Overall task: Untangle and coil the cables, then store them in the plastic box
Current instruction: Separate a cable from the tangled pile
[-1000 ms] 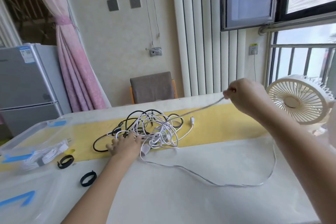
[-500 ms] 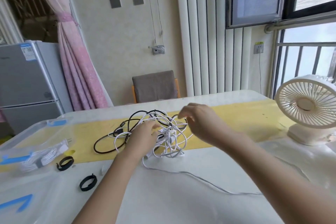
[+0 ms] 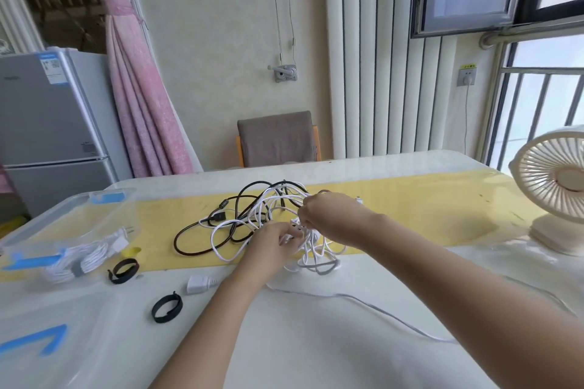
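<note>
Right now both hands are working inside the cable tangle (image 3: 268, 210), which is lying on the yellow strip toward the desk's (image 3: 316, 341) far edge, straight ahead of the person. The left hand (image 3: 273, 241) is pinching white strands at the knot's near side. The right hand (image 3: 330, 218) is curling its fingers round loops just beyond, the two hands almost touching. One loose white lead (image 3: 363, 297) is trailing from the knot toward the near right corner, so a pull along its length is probably suiting the right hand. The plastic box (image 3: 47, 218) is sitting at the left edge, nearer the left hand, with a coiled cable (image 3: 82, 259) inside.
</note>
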